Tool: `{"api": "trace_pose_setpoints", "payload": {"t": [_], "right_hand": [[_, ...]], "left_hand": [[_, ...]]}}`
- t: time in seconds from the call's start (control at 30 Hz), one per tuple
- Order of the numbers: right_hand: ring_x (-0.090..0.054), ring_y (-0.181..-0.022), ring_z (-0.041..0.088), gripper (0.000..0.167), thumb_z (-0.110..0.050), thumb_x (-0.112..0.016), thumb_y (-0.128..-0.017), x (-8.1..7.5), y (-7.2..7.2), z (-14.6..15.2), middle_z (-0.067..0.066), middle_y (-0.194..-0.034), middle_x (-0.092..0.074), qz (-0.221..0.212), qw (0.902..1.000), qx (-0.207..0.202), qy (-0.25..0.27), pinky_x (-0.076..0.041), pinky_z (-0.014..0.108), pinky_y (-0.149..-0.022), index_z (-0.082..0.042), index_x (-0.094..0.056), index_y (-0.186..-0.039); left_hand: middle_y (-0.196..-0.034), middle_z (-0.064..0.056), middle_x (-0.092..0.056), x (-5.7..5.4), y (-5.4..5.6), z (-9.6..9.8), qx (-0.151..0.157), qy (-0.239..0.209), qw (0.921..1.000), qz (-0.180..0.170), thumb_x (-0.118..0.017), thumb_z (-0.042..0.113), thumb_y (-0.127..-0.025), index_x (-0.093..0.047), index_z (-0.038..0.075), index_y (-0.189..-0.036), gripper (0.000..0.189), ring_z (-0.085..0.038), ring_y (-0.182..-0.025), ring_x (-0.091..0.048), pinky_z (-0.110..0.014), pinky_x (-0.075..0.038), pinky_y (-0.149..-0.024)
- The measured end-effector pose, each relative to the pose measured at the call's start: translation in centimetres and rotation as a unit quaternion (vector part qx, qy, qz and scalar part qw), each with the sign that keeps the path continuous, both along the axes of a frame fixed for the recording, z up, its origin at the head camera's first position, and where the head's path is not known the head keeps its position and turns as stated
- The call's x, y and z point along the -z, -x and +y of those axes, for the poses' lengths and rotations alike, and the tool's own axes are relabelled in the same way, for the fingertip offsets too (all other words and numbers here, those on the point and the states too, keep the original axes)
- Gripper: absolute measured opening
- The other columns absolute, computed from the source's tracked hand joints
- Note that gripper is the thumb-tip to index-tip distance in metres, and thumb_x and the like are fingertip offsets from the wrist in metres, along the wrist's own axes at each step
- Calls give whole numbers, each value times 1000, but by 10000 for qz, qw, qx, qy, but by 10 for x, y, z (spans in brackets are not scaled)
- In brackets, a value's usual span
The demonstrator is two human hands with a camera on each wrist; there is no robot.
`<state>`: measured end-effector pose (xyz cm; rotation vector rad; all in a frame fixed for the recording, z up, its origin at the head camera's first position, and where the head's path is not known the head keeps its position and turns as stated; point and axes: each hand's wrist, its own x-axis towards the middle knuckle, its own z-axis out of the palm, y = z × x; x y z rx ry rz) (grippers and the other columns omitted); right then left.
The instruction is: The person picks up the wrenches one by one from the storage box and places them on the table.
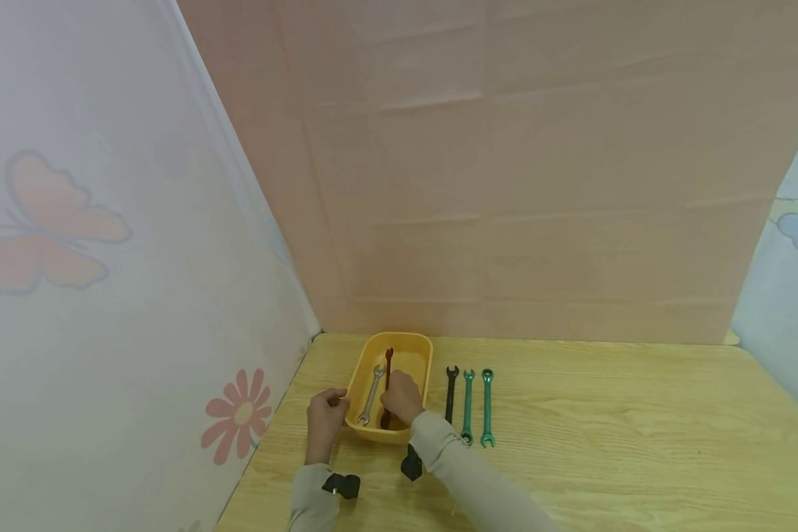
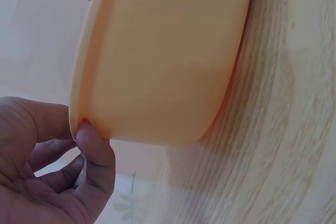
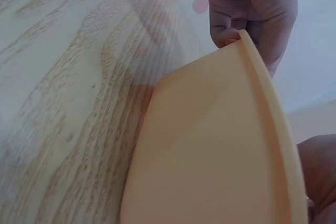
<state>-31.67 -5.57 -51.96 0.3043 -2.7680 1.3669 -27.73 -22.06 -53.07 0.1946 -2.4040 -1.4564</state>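
Observation:
A yellow plastic tray (image 1: 404, 437) stands on the table. My left hand (image 1: 326, 417) pinches its left rim near the front corner; the left wrist view shows thumb and finger on the rim (image 2: 79, 77). My right hand (image 1: 402, 397) reaches into the tray, its fingers round the middle of a dark red wrench (image 1: 389, 359). The lower end of that wrench shows below the fingers. A silver wrench (image 1: 372, 395) lies slanted in the tray, left of the red one. In the right wrist view the tray wall hides most of the right hand (image 3: 320, 177).
Right of the tray, a black wrench (image 1: 451, 391) and two green wrenches, one nearer (image 1: 468, 406) and one farther right (image 1: 488, 406), lie side by side on the wooden table (image 1: 605, 428). A patterned wall (image 1: 140, 332) borders the left; a pinkish sheet (image 1: 505, 185) hangs behind.

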Motion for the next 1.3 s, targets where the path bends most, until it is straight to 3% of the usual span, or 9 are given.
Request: {"api": "trace_pose_setpoints", "payload": {"t": [0.33,0.43,0.6,0.83,1.07,1.3], "right_hand": [[-49,-46,16,9,9,-60,-81,-8,3,2,6,-57,-52,-204,9998,-73,23,-36,25,-40,2,-58,-76],[-55,-48,17,6,9,-61,-82,-13,2,4,6,-60,-54,-323,9994,-74,94,-42,25,-41,3,-58,-81],[-60,-47,18,13,9,-63,-83,-21,0,8,7,-59,-57,-294,9995,-42,147,-49,28,-42,1,-60,-74],[-56,-43,14,20,11,-61,-82,-25,-1,11,5,-55,-54,-43,9995,-81,290,-43,24,-38,-2,-55,-68],[-56,-44,13,14,9,-62,-84,-28,0,14,5,-57,-55,-67,9994,-116,304,-40,22,-38,0,-56,-75],[-57,-44,12,18,9,-63,-85,-32,-1,14,5,-56,-57,26,9992,-152,364,-43,23,-39,0,-59,-70]], "left_hand": [[-80,-16,-68,0,2,-1,-16,9,10000,29,-68,-6,-87,-72,-11,-100,14,-21,-68,-63,-25,-53,-51],[-79,-15,-68,-1,1,-1,5,-41,9999,133,-67,-6,-86,-72,-11,-98,14,-21,-68,-63,-27,-53,-52],[-75,-13,-66,-2,-3,0,46,-10,9990,448,-66,-8,-85,-71,-12,-95,13,-17,-64,-60,-27,-52,-49],[-80,-15,-68,1,1,-1,-35,21,10000,-19,-66,-8,-87,-72,-12,-102,16,-17,-66,-61,-24,-51,-49],[-77,-14,-67,0,1,0,-40,36,10000,29,-67,-8,-87,-72,-12,-100,14,-15,-62,-60,-23,-51,-47],[-79,-13,-67,0,1,-1,-61,6,10000,-44,-67,-7,-87,-72,-11,-101,15,-16,-65,-60,-22,-51,-49]]}}
